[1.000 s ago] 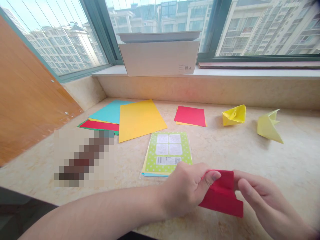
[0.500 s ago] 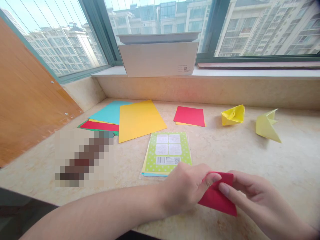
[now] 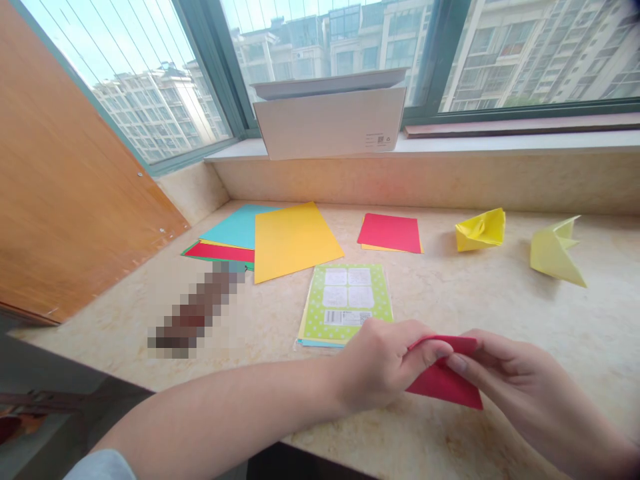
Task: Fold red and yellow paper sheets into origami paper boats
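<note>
Our left hand (image 3: 380,363) and right hand (image 3: 525,380) both pinch a folded red origami paper (image 3: 443,380) between thumbs and fingers, holding it over the cream marble desk (image 3: 575,327), close to a green polka-dot paper packet (image 3: 345,313).

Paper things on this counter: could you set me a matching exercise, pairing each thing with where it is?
Things:
1. red folded paper
2. yellow paper boat
3. plastic-wrapped paper pack
4. white box

Places:
A. on the window ledge
B. at the back right of the counter
C. pinched between left hand and right hand
D. on the counter, just beyond the hands

Pairs: 1-C, 2-B, 3-D, 4-A
</note>
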`<act>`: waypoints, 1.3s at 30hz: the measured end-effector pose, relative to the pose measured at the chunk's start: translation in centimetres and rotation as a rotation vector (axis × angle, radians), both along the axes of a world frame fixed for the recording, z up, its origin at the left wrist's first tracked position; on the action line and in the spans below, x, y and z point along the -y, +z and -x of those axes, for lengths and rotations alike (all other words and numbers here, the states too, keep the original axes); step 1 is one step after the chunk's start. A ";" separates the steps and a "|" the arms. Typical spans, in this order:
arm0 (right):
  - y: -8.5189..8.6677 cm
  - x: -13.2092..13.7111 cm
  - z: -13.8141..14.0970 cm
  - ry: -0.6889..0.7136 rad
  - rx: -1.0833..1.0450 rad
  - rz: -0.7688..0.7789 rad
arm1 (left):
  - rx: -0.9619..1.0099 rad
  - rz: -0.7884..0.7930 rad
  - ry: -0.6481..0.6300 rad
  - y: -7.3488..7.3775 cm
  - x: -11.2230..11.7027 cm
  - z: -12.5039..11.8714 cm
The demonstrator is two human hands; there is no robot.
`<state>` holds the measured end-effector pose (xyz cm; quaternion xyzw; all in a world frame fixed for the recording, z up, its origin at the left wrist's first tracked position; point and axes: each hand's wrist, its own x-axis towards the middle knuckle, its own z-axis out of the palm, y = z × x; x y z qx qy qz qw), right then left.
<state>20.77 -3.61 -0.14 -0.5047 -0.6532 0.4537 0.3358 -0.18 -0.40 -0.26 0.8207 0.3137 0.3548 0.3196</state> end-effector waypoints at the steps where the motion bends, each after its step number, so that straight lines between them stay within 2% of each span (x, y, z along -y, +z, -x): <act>1: -0.1 0.0 -0.1 -0.024 0.003 -0.035 | 0.021 0.041 -0.004 0.1 0.0 0.0; 4: -0.1 0.0 -0.8 -0.109 0.006 -0.144 | 0.086 0.215 -0.072 0.1 -0.2 -0.1; 7: 0.2 0.0 -1.2 -0.134 -0.017 -0.199 | 0.091 0.367 -0.172 0.2 -0.2 -0.2; 11: 0.5 -0.1 -1.0 -0.091 -0.103 -0.131 | 0.107 0.474 -0.171 0.2 -0.3 -0.3; 16: 0.0 -0.1 -0.5 0.016 -0.183 0.025 | 0.083 0.495 -0.190 0.2 -0.2 -0.2; 19: -0.3 -0.1 -0.5 0.008 -0.164 0.015 | 0.087 0.422 -0.217 0.2 -0.2 0.0; 24: -0.1 -0.4 -0.9 0.027 -0.029 -0.158 | 0.046 0.272 -0.215 0.1 -0.6 -0.2; 29: -0.4 -1.3 -1.1 -0.005 -0.050 -0.267 | -0.050 0.076 -0.078 0.3 -0.9 -0.9; 31: -0.6 -1.6 -1.4 -0.046 -0.076 -0.267 | -0.160 -0.028 0.005 1.0 -0.9 -0.7; 35: -0.4 -2.4 -3.0 -0.268 -0.104 -0.312 | -0.527 -0.217 0.160 2.6 -0.7 1.3; 37: 0.1 -3.0 -4.1 -0.359 -0.109 -0.366 | -0.730 -0.275 0.233 2.8 -0.3 2.9; 39: 0.5 -3.7 -5.0 -0.390 -0.108 -0.398 | -0.849 -0.312 0.307 2.3 0.3 4.2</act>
